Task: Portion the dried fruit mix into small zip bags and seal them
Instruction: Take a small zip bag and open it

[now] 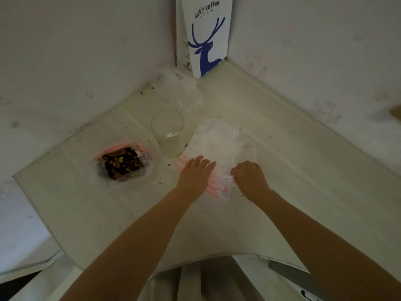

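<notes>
Left hand [195, 173] flat, fingers [202, 162] together and extended, pressing on the stack of small zip bags [217, 148] near its pink seal edge. Right hand [249, 177] curled, fingertips pinching a corner of the top bag at the near edge. Stack lying on the pale desk [282, 170], just beside an empty clear glass [168, 132]. Open bag of dried fruit mix [122, 162] well left of the hands.

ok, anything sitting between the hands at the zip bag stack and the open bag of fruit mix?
Nothing visible does. The left hand and right hand rest on the stack of small zip bags; the open bag of fruit mix lies to their left across bare table. The empty glass stands behind that line, not on it.
</notes>
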